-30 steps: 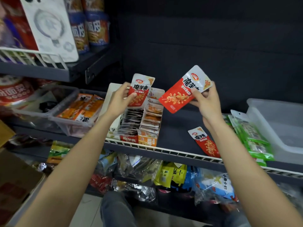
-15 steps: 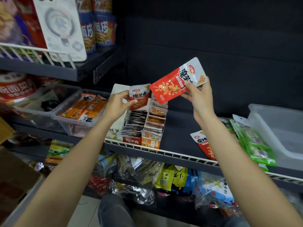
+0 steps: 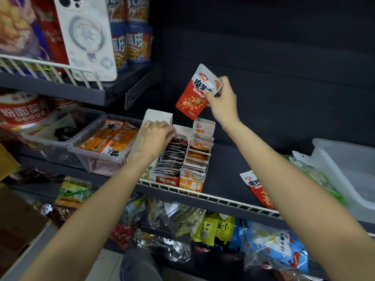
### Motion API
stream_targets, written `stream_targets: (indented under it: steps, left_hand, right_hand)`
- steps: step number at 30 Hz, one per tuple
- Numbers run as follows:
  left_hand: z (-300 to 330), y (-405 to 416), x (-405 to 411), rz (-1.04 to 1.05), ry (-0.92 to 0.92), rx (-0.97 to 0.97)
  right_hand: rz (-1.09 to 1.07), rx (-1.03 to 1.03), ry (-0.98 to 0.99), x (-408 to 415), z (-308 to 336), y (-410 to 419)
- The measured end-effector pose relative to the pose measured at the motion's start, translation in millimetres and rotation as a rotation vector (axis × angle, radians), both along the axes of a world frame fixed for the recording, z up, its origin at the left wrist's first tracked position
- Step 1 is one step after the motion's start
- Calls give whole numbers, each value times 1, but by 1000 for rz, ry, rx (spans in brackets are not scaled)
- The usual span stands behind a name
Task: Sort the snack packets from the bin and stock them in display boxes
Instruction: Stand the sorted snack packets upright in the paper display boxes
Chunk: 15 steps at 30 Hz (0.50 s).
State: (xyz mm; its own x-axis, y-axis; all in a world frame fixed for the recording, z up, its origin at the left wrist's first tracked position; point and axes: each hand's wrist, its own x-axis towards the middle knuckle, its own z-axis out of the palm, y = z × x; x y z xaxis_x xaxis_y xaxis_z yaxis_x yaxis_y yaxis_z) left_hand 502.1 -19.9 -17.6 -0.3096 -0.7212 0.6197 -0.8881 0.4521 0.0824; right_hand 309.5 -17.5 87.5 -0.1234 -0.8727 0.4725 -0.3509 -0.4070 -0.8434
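Bare shelf (image 3: 229, 165) right of display boxes (image 3: 183, 159).

Our left hand (image 3: 155, 136) has lowered its packet into the red display box (image 3: 169, 159); our right hand (image 3: 222, 102) turned its red packet (image 3: 194, 94) upright.

Red-and-white snack packet (image 3: 195, 92) held upright above the display boxes (image 3: 183, 155); another red packet (image 3: 258, 187) lies flat on the shelf, possibly the same kind.

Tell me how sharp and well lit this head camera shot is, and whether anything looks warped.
Head view: the red packet pinched by the right hand is crisp and legible; the left hand at the display box is slightly soft; the back panel is dark; the white wire rail bows from wide-angle distortion; foil bags below show glare.
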Motion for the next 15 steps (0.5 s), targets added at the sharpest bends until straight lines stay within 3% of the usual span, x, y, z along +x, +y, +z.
stream_targets:
  steps: [3,11,15]
  left_hand:
    - [-3,-2,-3,23,14,-8]
    - [-7,2,-9,124,96,-127]
    - [-9,9,1,66,43,-128]
  right_hand:
    - [-14,8,141,5,-3,-8]
    - [-19,50,835,27,-24,-32]
    - [-32,-34,933,31,-25,-41]
